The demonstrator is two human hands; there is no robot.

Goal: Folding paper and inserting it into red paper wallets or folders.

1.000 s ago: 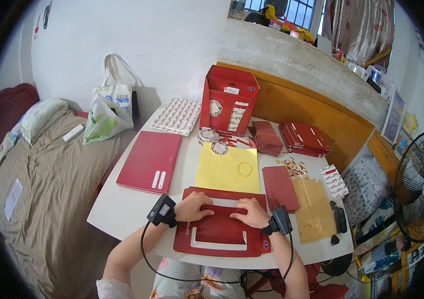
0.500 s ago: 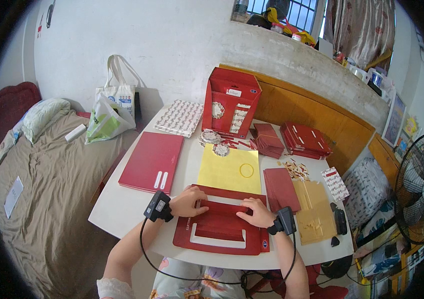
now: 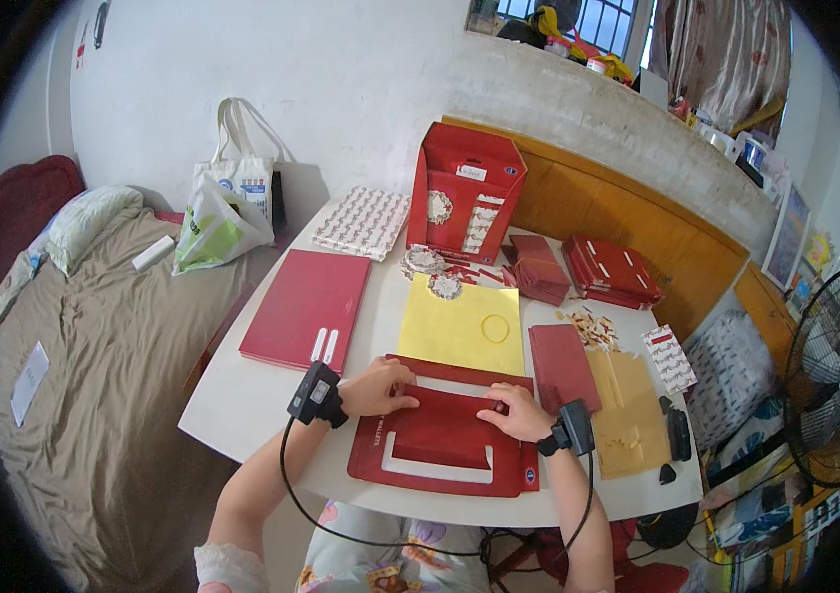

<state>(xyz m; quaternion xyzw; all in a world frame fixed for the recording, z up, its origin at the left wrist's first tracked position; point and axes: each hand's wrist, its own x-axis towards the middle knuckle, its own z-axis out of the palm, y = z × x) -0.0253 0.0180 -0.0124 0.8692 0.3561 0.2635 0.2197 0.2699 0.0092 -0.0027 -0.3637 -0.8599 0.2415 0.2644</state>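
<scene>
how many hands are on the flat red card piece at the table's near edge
2: the left hand presses its upper left part, the right hand its upper right, both on the red card piece.

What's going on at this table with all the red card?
A person is pressing both hands flat on a red card sheet with a handle-shaped cutout, at the near edge of a white table. The left hand and right hand rest along its upper fold. A yellow sheet lies just beyond, with red stacks alongside.

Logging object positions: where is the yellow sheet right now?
In the head view, the yellow sheet lies mid-table, just beyond the red folded card under both hands, right of the red folder.
</scene>
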